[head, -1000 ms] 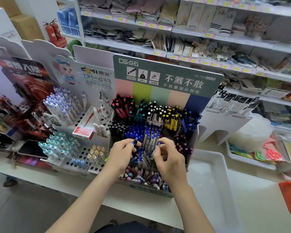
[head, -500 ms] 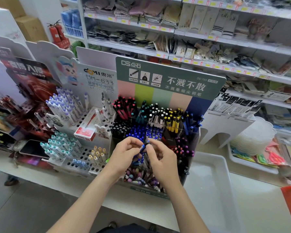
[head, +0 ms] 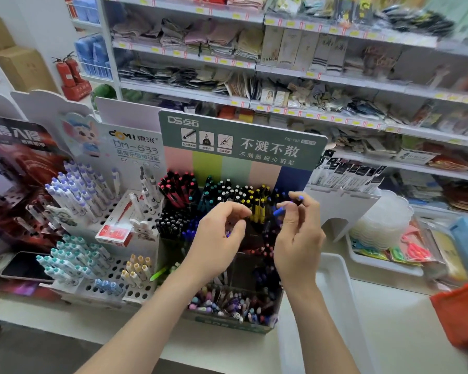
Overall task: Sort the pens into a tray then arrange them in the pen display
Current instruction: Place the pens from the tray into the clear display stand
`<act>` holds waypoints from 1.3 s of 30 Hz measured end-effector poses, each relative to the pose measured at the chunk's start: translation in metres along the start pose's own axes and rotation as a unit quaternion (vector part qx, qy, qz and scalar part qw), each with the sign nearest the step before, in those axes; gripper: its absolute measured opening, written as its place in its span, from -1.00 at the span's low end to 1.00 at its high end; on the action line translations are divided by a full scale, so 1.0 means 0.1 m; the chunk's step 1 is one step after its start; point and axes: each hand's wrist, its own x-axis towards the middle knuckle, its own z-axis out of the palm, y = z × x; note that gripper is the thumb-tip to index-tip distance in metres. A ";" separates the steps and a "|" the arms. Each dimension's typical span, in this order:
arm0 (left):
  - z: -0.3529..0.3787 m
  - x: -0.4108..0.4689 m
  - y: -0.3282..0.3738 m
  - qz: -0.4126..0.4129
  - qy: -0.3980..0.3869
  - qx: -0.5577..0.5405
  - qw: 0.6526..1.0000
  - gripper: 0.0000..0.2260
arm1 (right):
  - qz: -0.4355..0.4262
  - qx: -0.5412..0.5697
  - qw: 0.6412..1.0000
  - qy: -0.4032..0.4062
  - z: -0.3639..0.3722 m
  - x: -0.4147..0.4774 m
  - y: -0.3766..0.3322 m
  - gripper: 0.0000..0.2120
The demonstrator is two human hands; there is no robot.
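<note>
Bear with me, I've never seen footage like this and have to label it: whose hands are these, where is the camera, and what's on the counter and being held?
There is no machine here. These are a person's two bare hands, filmed by one camera worn on their head, looking forward and down. On the counter stands a pen display with a green header, its compartments full of coloured pens. To its right lies a white tray. The right hand pinches a blue pen above the display. The left hand hovers beside it with curled fingers; whether it holds anything is unclear.
</note>
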 end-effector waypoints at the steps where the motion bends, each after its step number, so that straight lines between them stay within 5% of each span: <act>1: 0.04 0.04 0.03 0.029 0.001 0.024 0.999 -0.78 | -0.030 -0.015 0.999 0.027 -0.05 0.05 0.01 -0.83; 5: 0.19 0.20 0.07 0.114 -0.011 0.105 0.988 -0.72 | -0.121 -0.055 0.987 0.092 -0.14 0.13 0.17 -0.85; 11: 0.34 0.24 0.03 0.098 -0.056 0.156 0.981 -0.62 | -0.135 -0.172 0.969 -0.112 -0.05 0.18 0.61 -0.80; 17: 0.41 0.22 0.03 0.080 -0.044 0.174 0.981 -0.46 | -0.072 -0.231 0.965 -0.099 -0.03 0.18 0.62 -0.66; 20: 0.43 0.21 0.01 0.062 -0.017 0.193 0.979 -0.40 | -0.010 -0.193 0.969 -0.154 -0.11 0.19 0.63 -0.37; 24: 0.41 0.24 -0.04 0.036 0.003 0.208 0.977 -0.39 | -0.060 -0.189 0.955 -0.220 -0.17 0.22 0.62 -0.37; 29: 0.38 0.34 0.00 0.065 -0.030 0.199 0.977 -0.46 | 0.000 -0.172 0.980 -0.104 -0.10 0.41 0.62 -0.55; 32: 0.37 0.36 -0.01 0.085 -0.043 0.184 0.978 -0.50 | -0.006 -0.167 0.980 -0.107 -0.05 0.40 0.60 -0.66; 39: 0.44 0.29 -0.05 0.087 0.033 0.185 0.978 -0.56 | 0.048 -0.205 0.966 -0.150 -0.06 0.36 0.59 -0.31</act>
